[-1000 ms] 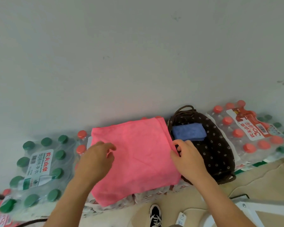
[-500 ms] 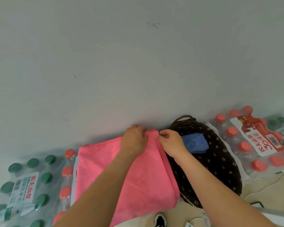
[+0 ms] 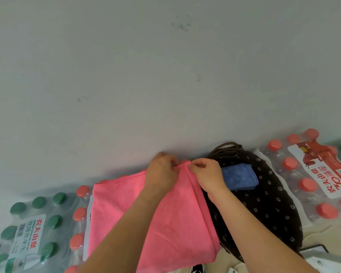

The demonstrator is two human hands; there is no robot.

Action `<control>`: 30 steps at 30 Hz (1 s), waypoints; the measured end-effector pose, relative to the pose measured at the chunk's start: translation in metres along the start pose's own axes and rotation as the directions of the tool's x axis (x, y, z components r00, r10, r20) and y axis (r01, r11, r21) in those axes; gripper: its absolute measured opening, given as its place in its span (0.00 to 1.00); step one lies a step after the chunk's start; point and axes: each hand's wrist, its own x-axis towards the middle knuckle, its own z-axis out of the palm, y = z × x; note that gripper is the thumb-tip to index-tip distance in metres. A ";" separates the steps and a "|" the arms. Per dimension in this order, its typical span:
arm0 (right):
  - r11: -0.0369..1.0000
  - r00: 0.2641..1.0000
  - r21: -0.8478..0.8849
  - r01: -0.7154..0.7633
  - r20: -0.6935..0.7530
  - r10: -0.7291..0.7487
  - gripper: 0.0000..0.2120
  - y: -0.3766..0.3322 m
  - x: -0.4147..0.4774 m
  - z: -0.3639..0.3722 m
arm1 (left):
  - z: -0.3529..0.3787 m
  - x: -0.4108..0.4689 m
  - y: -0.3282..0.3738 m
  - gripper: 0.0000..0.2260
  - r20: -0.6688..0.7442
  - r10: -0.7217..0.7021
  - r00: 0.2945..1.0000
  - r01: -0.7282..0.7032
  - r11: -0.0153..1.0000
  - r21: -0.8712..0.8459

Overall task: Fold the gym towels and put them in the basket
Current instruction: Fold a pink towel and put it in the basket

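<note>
Here, a person's two bare hands meet at the far corner of a pink towel (image 3: 165, 223) spread flat over shrink-wrapped packs of bottled water against a pale wall (image 3: 165, 75). The left hand (image 3: 161, 174) and the right hand (image 3: 207, 174) sit close together, almost touching, each pinching the towel's far edge between thumb and fingertips where the cloth rises into a small peak. Both forearms reach across the towel from the near side.

Just to the right of the towel, touching its right edge, stands a dark brown fabric basket (image 3: 268, 203) printed with small white flowers, its corded handle (image 3: 224, 147) up against the wall. Inside it lies a folded blue towel (image 3: 237, 177), partly hidden behind the right hand.

A pack of green-capped bottles (image 3: 37, 223) sits at the left, red-capped bottles (image 3: 80, 212) show beside the pink towel's left edge, and another red-capped pack (image 3: 313, 174) with a red-and-white label lies to the right of the basket.
</note>
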 end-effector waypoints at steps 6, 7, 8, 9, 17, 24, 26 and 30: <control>1.000 0.999 -0.003 0.029 -0.015 -0.029 0.09 0.001 -0.001 0.001 | 0.002 -0.003 -0.005 0.04 -0.038 0.036 0.999 -0.037 0.999 -0.028; 1.000 0.999 -0.001 0.028 -0.017 -0.028 0.09 0.002 -0.002 0.002 | 0.002 -0.003 -0.006 0.04 -0.040 0.036 0.999 -0.037 0.999 -0.024; 1.000 1.000 0.001 0.024 -0.018 -0.024 0.08 0.002 -0.002 0.002 | 0.002 -0.002 -0.006 0.04 -0.037 0.042 0.998 -0.042 0.999 -0.015; 1.000 1.000 0.006 0.019 -0.017 -0.019 0.07 0.003 -0.001 0.003 | 0.002 -0.002 -0.006 0.04 -0.029 0.051 0.998 -0.051 0.999 -0.003; 0.999 1.000 0.040 0.007 -0.005 -0.007 0.08 0.003 0.001 0.004 | -0.003 0.001 -0.006 0.08 0.030 0.146 0.989 -0.146 0.989 -0.013; 0.996 0.999 0.080 -0.039 0.001 0.039 0.04 0.006 0.004 0.004 | -0.022 -0.012 -0.001 0.10 0.019 0.130 0.991 -0.123 0.968 -0.218; 0.991 0.998 0.122 -0.062 0.024 0.060 0.03 0.005 0.004 0.004 | -0.025 -0.013 0.006 0.12 0.024 0.110 0.994 -0.096 0.939 -0.331; 0.964 0.993 0.242 -0.107 0.074 0.092 0.02 0.000 0.000 0.001 | -0.014 -0.006 0.015 0.13 0.061 0.065 0.996 -0.039 0.932 -0.361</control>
